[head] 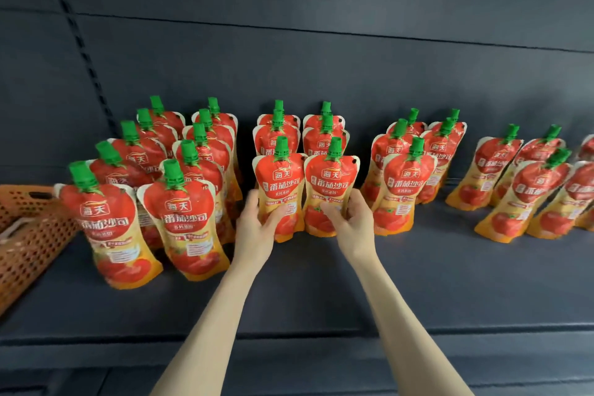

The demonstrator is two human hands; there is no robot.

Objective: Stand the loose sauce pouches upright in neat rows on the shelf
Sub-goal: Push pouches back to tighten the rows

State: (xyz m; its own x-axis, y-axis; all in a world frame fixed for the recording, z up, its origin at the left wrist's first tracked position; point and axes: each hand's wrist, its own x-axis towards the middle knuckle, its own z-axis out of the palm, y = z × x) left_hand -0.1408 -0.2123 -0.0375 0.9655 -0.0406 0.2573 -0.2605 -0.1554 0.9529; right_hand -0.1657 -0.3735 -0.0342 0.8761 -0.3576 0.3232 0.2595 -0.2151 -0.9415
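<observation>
Fingers point(254, 199) of the left hand point(257, 225) curl round the left edge of one upright sauce pouch point(280, 180), with the thumb on its front. Fingers point(352, 199) of the right hand point(352, 222) grip the right edge of a second pouch point(332, 178) in the same manner. The two held pouches stand side by side with their edges meeting, green caps up and bases down on the dark shelf point(321, 292).

- **Directly behind the held pair:** two more pouches in each row.
- **Left of the pair:** two longer rows point(180, 212) of upright pouches.
- **Right of the pair:** a shorter double row point(403, 190).
- **Farther right:** a further group point(533, 196), which appears to lean in this wide-angle view.
- **Far left of the pair:** an orange perforated basket point(29, 235) beside the longer rows.
</observation>
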